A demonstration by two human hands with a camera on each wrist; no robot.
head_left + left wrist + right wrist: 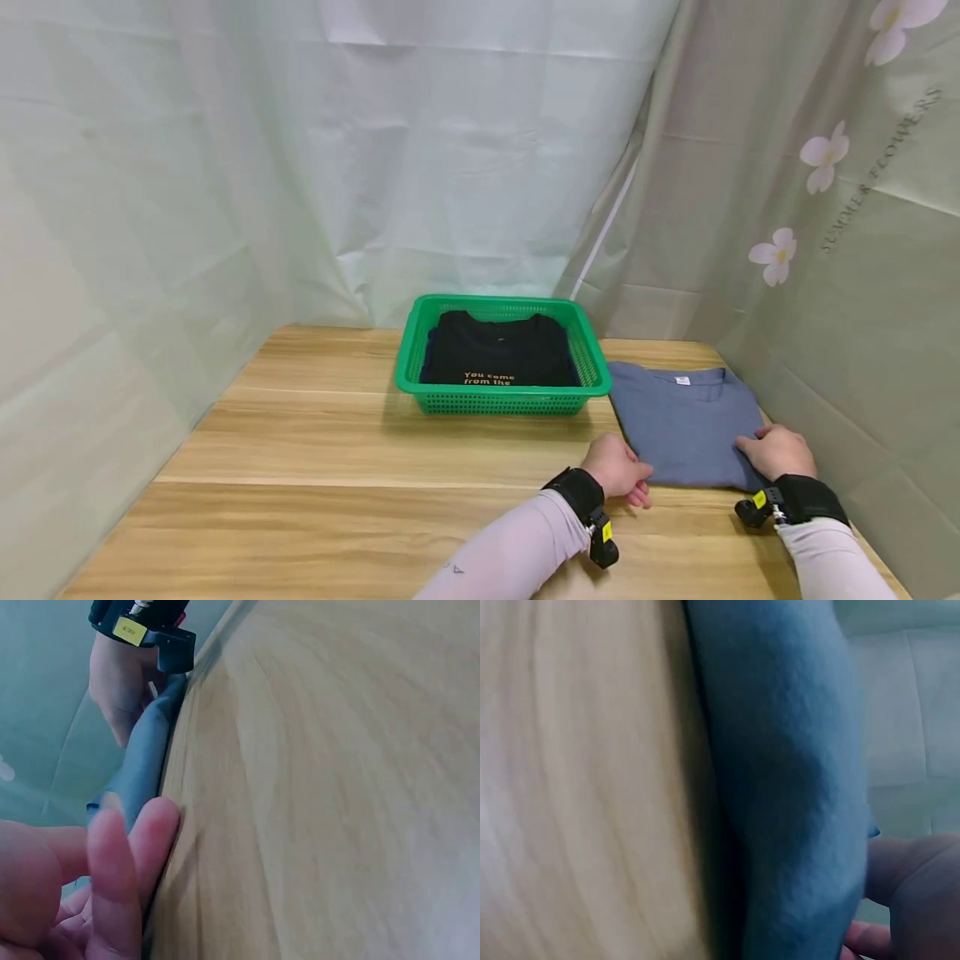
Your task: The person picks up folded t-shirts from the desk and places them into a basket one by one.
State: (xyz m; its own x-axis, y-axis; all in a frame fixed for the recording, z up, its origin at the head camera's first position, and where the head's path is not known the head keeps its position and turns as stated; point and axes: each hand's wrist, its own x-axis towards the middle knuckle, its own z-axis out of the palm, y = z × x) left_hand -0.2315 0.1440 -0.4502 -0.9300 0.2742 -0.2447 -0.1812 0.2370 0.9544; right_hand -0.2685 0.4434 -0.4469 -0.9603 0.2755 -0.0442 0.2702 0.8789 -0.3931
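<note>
A folded grey-blue T-shirt [681,425] lies on the table at the right, its neckline and small white label toward the back. At its front left corner my left hand [617,468] pinches the edge, thumb above and fingers [154,829] low by the tabletop. My right hand [782,454] holds the right side near the front corner, thumb on top of the cloth; its other fingers are largely hidden. In the right wrist view the shirt's thick front edge [787,750] fills the middle, with part of that hand [926,892] behind it.
A green plastic basket [502,404] stands just left of the shirt, holding a folded black T-shirt [498,346] with printed lettering. Pale curtains [465,167] hang behind and at both sides of the wooden table [300,467]; the right one is close to my right hand.
</note>
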